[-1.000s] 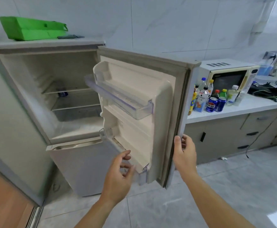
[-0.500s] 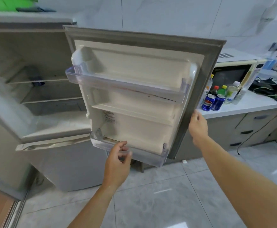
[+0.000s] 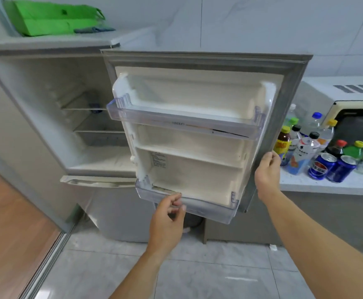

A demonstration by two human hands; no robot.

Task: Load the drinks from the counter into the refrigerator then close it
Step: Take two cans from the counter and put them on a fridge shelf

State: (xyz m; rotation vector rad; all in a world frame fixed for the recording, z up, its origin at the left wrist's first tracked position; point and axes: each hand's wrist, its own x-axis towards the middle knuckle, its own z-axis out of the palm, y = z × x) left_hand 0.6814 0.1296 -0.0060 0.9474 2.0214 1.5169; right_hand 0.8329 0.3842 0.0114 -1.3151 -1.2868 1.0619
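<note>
The small grey refrigerator [image 3: 36, 100] stands open at the left, its shelves bare apart from a small dark object at the back. Its door [image 3: 197, 130] is swung wide toward me, showing two clear door bins. My right hand [image 3: 268, 171] grips the door's right edge. My left hand [image 3: 168, 221] hovers just below the lower door bin [image 3: 208, 210], fingers loosely curled and holding nothing. The drinks [image 3: 318, 152] stand on the white counter [image 3: 327, 186] at the right: several bottles and two blue cans [image 3: 332, 168].
A cream microwave [image 3: 349, 104] sits behind the drinks. A green bag [image 3: 51, 18] lies on top of the refrigerator. Grey cabinet fronts run under the counter. The floor is pale tile, with a wood floor past a metal threshold at the left.
The door has swung further open to the right with my right hand on its edge. My left hand has stayed near the lower door bin. More of the drinks has come into view.
</note>
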